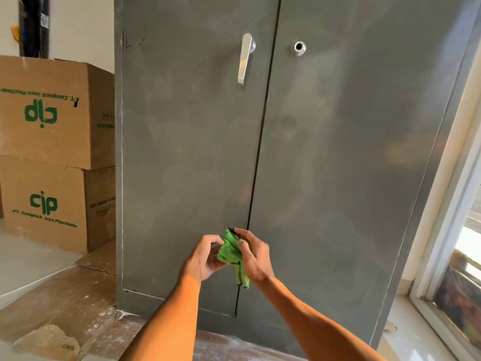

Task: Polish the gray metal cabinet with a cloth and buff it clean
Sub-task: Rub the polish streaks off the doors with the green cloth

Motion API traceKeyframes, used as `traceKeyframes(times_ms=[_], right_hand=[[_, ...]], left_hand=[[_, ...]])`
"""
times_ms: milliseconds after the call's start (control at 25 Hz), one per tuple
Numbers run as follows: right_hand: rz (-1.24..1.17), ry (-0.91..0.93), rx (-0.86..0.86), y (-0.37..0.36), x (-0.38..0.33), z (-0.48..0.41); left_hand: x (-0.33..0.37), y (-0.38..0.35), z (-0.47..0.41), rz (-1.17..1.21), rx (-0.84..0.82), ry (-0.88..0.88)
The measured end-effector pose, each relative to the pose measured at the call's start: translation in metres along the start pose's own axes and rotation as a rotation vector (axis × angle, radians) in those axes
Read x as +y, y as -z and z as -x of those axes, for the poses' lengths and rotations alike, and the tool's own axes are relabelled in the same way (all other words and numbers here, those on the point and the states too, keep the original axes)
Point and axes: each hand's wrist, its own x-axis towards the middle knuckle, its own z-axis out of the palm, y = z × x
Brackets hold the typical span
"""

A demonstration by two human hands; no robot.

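Observation:
The gray metal cabinet (325,152) fills the view with its two doors closed; the surfaces look smudged and streaky. A chrome handle (245,58) hangs on the left door and a round lock (298,48) sits on the right door. A bunched green cloth (230,252) is held in front of the lower door seam. My left hand (204,259) pinches its left side with curled fingers. My right hand (253,256) grips its right side, and a tail of cloth hangs below.
Two stacked cardboard boxes (46,157) with green print stand left of the cabinet. Flattened cardboard (65,303) and dust cover the floor at bottom left. A white window frame (453,230) runs down the right edge.

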Motion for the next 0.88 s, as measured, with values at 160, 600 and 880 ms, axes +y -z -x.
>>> traceKeyframes(times_ms=[160, 600, 880], right_hand=[[0.028, -0.106, 0.064, 0.006, -0.002, -0.011], [0.640, 0.322, -0.136, 0.014, 0.033, 0.042], [0.614, 0.145, -0.222, -0.005, 0.009, 0.039]], left_hand=[[0.000, 0.004, -0.010, 0.030, 0.027, -0.099], [0.000, 0.012, -0.025, 0.299, 0.218, -0.133], [0.001, 0.012, -0.027, 0.326, 0.256, -0.117]])
